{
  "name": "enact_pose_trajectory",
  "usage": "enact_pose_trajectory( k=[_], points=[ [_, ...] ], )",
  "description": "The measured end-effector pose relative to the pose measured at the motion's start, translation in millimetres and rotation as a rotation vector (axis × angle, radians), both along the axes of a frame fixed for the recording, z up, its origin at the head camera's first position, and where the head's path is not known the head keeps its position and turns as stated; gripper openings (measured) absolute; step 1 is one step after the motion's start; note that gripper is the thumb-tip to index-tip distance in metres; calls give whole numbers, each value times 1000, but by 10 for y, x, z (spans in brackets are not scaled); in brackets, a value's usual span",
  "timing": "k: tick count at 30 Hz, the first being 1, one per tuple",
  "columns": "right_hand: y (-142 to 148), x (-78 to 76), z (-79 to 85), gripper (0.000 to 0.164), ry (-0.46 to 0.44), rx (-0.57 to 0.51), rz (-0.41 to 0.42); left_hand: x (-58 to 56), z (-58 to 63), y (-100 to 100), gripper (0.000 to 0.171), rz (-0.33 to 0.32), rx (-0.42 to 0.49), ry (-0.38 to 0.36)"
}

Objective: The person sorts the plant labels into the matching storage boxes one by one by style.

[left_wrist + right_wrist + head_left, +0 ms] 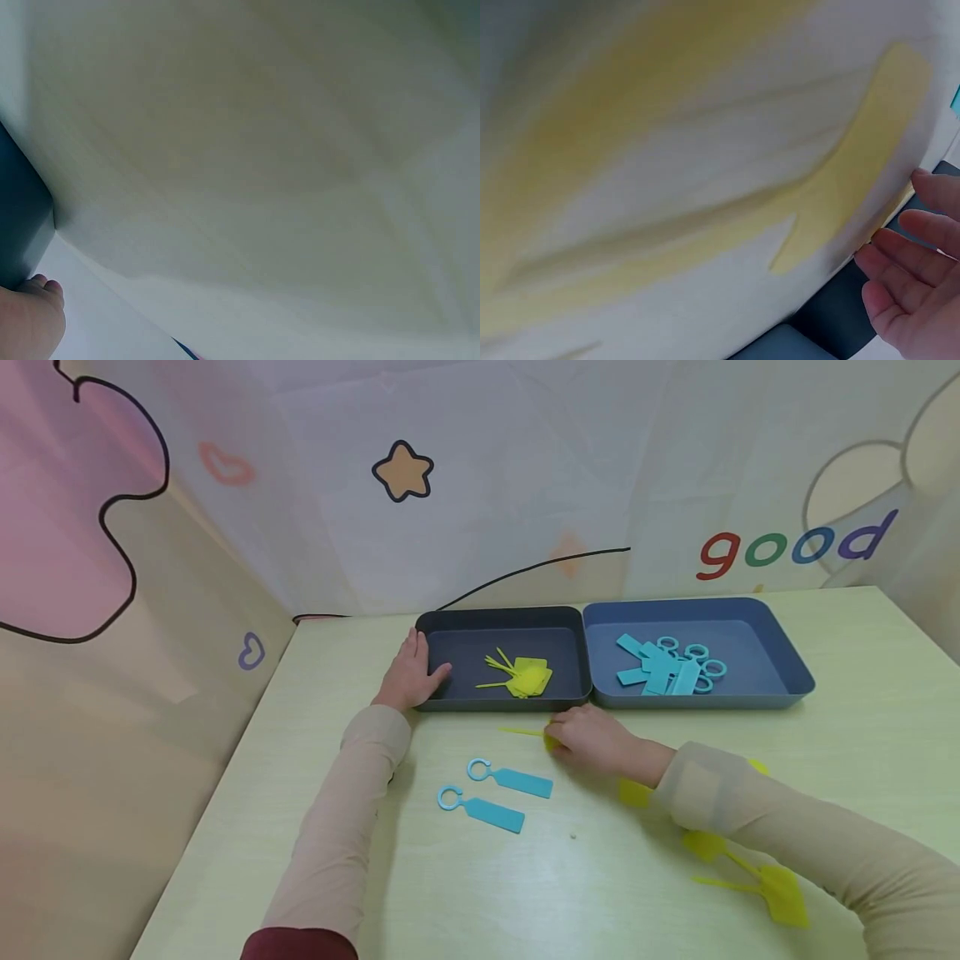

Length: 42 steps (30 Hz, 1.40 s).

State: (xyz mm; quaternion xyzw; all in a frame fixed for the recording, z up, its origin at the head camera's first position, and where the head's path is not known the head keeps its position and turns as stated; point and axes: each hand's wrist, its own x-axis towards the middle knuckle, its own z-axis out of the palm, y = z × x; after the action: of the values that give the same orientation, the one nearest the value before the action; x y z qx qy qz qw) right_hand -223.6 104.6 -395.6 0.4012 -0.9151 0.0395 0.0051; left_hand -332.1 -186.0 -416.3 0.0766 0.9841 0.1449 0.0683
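Note:
My left hand (407,675) rests against the left side of a black tray (502,703), its thumb over the front corner and its fingers along the rim. Several yellow plant tags (528,677) with thin stems lie in that tray. Just in front of the tray, my right hand (600,739) pinches another yellow plant tag (522,731); the fingers cover most of its flat end, while the stem points left. In the left wrist view, the left fingertips (52,286) show beside the dark tray wall (22,217).
A blue tray (697,701) holding several turquoise ring tags (660,672) adjoins the black tray on the right. Two more ring tags, one upper (525,782) and one lower (495,815), lie on the table (480,902). Loose yellow tags (783,893) lie around and partly under the right forearm.

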Motion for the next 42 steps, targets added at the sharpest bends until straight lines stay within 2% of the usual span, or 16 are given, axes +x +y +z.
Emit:
enact_pose_trajectory(
  k=[1, 2, 7, 12, 19, 24, 28, 42],
  points=[
    [-2, -5, 5, 11, 0, 0, 1, 14, 11, 5, 86, -1, 2, 6],
    [-3, -10, 11, 9, 1, 3, 3, 78, 113, 46, 82, 10, 5, -17],
    [-10, -19, 50, 6, 0, 28, 24, 136, 167, 70, 79, 0, -26, 1],
    [-11, 3, 81, 8, -55, 31, 14, 134, 165, 66, 80, -1, -37, 6],
    [-17, 26, 90, 24, -172, -42, -62, 139, 172, 63, 80, 8, -26, 1],
    [-18, 19, 79, 28, -201, -67, -96, 137, 167, 68, 81, 16, -34, -7],
    [-27, 4, 86, 29, -220, -52, -118, 137, 169, 70, 80, 13, -36, -5],
    [-62, -34, 154, 36, -373, 39, -173, 132, 158, 60, 80, 5, -25, 8]
  ],
)
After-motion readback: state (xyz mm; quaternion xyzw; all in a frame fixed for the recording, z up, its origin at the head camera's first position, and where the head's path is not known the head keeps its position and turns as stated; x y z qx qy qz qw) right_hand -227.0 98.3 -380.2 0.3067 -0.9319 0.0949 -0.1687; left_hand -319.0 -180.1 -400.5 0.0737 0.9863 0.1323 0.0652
